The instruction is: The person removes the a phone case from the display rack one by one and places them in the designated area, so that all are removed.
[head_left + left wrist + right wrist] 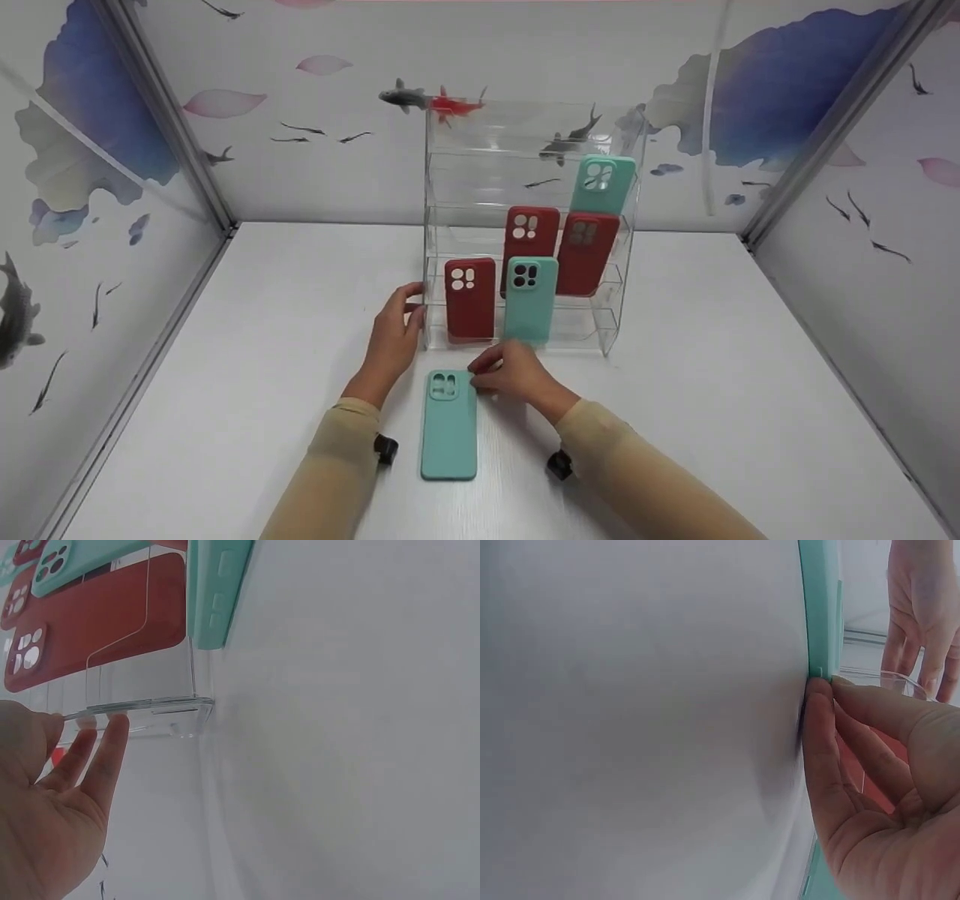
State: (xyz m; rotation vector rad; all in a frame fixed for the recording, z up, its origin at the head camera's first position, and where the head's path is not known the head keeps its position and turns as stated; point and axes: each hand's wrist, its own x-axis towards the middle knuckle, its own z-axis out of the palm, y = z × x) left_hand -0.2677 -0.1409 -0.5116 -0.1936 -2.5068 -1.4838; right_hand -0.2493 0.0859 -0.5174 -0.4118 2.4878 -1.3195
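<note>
A teal phone case (449,431) lies back side up in front of a clear acrylic rack (581,326). My right hand (517,371) pinches its upper right corner; in the right wrist view, thumb and fingertips (821,686) meet at the case's edge (823,615). With fairly straight fingers, my left hand (394,334) touches the rack's left side. The left wrist view has those fingertips (116,727) against the clear side panel (161,709). On the rack's low front tier stand a red case (470,304) and a second teal case (530,304).
Higher in the rack are two more red cases (532,229) (589,259) and a teal case (607,184). The rack stands on a white table (300,300), before a back wall (315,172) printed with fish and petals. Side walls flank the table.
</note>
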